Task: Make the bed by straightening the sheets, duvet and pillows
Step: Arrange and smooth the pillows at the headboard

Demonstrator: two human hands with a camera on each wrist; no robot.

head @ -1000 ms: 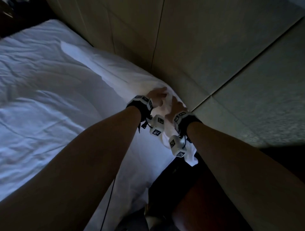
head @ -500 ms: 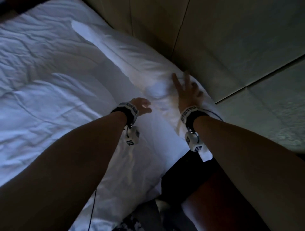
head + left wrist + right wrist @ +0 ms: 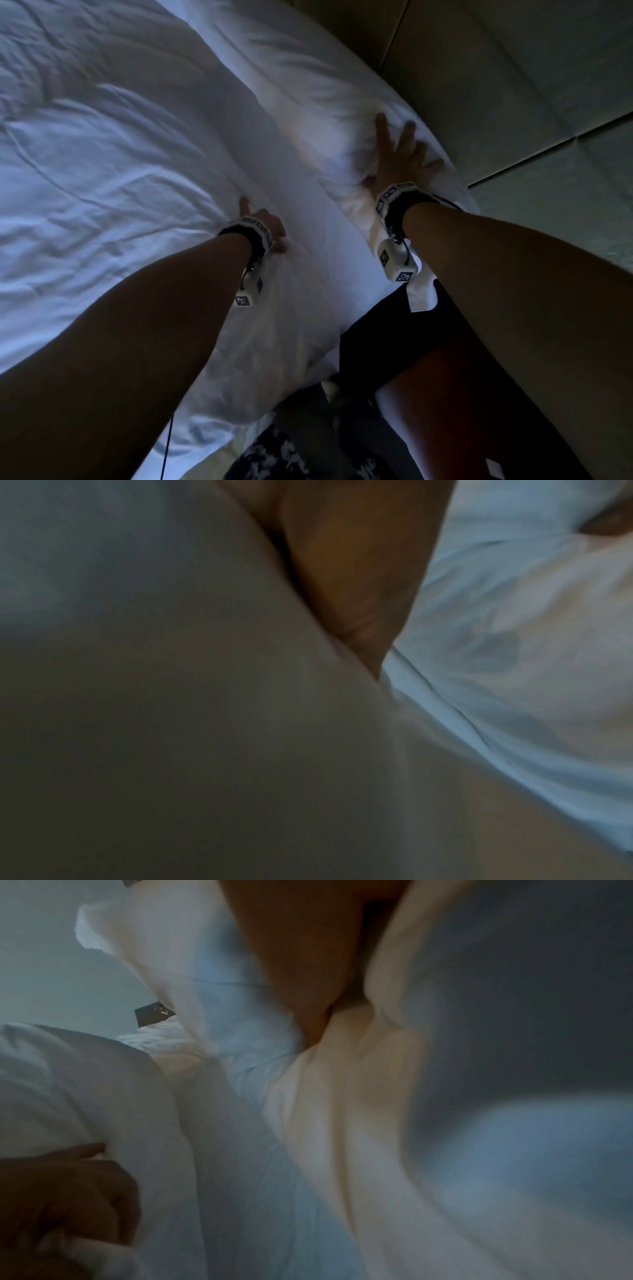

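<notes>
A white pillow [image 3: 308, 85] lies along the headboard at the top of the bed. My right hand [image 3: 400, 154] presses flat on the pillow's near end with its fingers spread, denting it. In the right wrist view the palm [image 3: 301, 961] sinks into the white cloth. The rumpled white duvet [image 3: 102, 171] covers the bed to the left. My left hand [image 3: 265, 228] lies on the duvet's edge just below the pillow. Seen from the right wrist, that left hand [image 3: 68, 1191] has its fingers curled round a fold of white cloth. The left wrist view is blurred, with skin [image 3: 352, 574] against fabric.
Padded headboard panels [image 3: 513, 68] rise just behind the pillow at the upper right. A dark gap and a reddish-brown wooden surface [image 3: 445, 394] sit beside the bed's corner. A thin cable [image 3: 168, 445] hangs from my left wrist.
The hands, together on the pillow's corner a second ago, have parted. The right one spread flat onto the pillow; the left one dropped to the duvet edge. The view has moved closer.
</notes>
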